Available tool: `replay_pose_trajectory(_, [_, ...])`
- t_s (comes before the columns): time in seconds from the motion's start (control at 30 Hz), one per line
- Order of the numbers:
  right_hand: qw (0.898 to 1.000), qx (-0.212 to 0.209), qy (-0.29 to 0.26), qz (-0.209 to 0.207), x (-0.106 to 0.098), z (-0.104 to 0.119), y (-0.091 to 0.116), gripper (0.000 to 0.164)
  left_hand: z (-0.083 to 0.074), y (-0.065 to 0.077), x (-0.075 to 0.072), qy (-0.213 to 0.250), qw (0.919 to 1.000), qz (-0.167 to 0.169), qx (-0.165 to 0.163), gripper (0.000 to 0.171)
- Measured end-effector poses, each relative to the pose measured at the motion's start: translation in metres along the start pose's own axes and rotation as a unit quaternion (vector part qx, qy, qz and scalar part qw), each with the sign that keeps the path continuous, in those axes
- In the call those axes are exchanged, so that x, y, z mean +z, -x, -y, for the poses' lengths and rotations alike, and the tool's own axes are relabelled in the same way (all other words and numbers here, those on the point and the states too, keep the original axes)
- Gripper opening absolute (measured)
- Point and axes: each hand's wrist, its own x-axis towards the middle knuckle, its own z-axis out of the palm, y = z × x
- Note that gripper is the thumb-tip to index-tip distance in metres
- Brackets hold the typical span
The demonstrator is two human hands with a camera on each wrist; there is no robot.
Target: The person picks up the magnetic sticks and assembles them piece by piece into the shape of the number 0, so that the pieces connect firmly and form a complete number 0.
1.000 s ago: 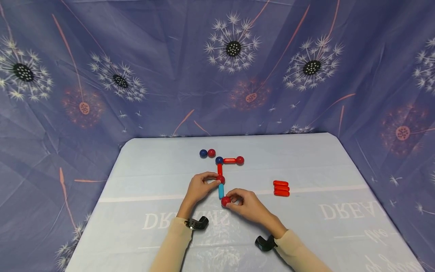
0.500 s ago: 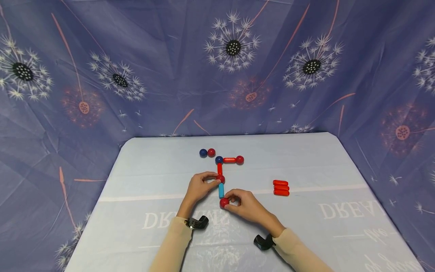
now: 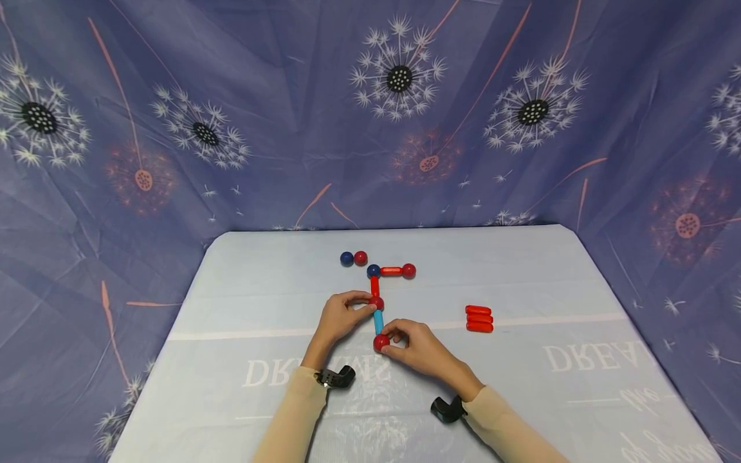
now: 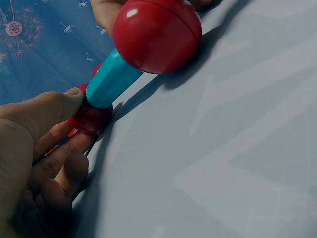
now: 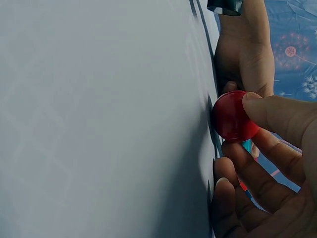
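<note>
The white worktop [image 3: 231,289] offers no raised edge in view, so any ball let go on it could roll off line, the cause being nothing more than its round shape. On it, near the middle, lies a bent chain of balls and rods, with both of the person's hands at its near end.

The left grip [image 3: 338,319] pinches the middle red ball [image 3: 377,303] between thumb and fingers; the right grip [image 3: 419,349] pinches the near red ball [image 3: 381,343]. The blue rod [image 3: 379,321] spans the two. If the right grip pushes harder than the left one steadies, the far part could swing, since the upper red rod [image 3: 375,287], the navy ball [image 3: 373,271] and the side red rod [image 3: 391,271] with its end ball [image 3: 408,271] lie beyond both hands, unsupported by fingers.

A push off the rod's axis could pop the blue rod loose or skew it; the near ball hides that joint in the left wrist view, so how well it is seated is hard to say.

Beyond the chain, a loose navy ball [image 3: 347,259] and loose red ball [image 3: 361,258] sit side by side (close enough to be bumped if the chain pivots).
</note>
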Motion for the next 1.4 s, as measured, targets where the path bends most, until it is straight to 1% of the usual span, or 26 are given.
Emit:
replay_pose_trajectory(0.33, [1.000, 0.017, 0.001, 0.006, 0.001, -0.001, -0.002, 0.023, 0.002, 0.001, 0.001, -0.003, 1.0000, -0.002, 0.006, 0.029])
replay_pose_trajectory(0.47, [1.000, 0.017, -0.001, 0.002, 0.001, 0.000, -0.003, 0.023, 0.002, 0.001, 0.000, -0.002, 0.9999, -0.004, 0.012, 0.030])
replay_pose_trajectory(0.57, [1.000, 0.015, -0.004, -0.004, 0.002, 0.000, -0.004, 0.023, 0.002, 0.002, -0.002, -0.002, 0.9999, 0.002, 0.015, 0.031])
replay_pose_trajectory(0.73, [1.000, 0.013, -0.009, -0.008, 0.002, -0.002, -0.006, 0.024, 0.000, 0.006, -0.006, 0.017, 0.9992, 0.036, 0.010, 0.038])
replay_pose_trajectory(0.83, [1.000, 0.012, -0.007, -0.010, 0.002, -0.003, -0.007, 0.024, -0.004, 0.009, -0.009, 0.036, 0.9973, 0.064, 0.001, 0.044])
replay_pose_trajectory(0.97, [1.000, 0.010, -0.002, -0.014, 0.001, -0.004, -0.008, 0.023, -0.009, 0.013, -0.013, 0.045, 0.9942, 0.097, -0.007, 0.049])
replay_pose_trajectory(1.1, [1.000, 0.016, -0.005, -0.020, 0.002, -0.005, -0.009, 0.023, -0.013, 0.020, -0.017, 0.047, 0.9910, 0.126, -0.002, 0.051])
replay_pose_trajectory(1.2, [0.999, 0.017, -0.008, -0.027, 0.002, -0.006, -0.009, 0.023, -0.014, 0.027, -0.019, 0.050, 0.9875, 0.149, 0.003, 0.049])
replay_pose_trajectory(1.3, [0.999, 0.015, -0.009, -0.027, 0.001, -0.006, -0.009, 0.023, -0.014, 0.034, -0.019, 0.054, 0.9857, 0.159, 0.015, 0.043])
replay_pose_trajectory(1.4, [1.000, 0.012, -0.010, -0.022, -0.002, -0.006, -0.009, 0.021, -0.013, 0.039, -0.016, 0.050, 0.9881, 0.143, 0.025, 0.039])
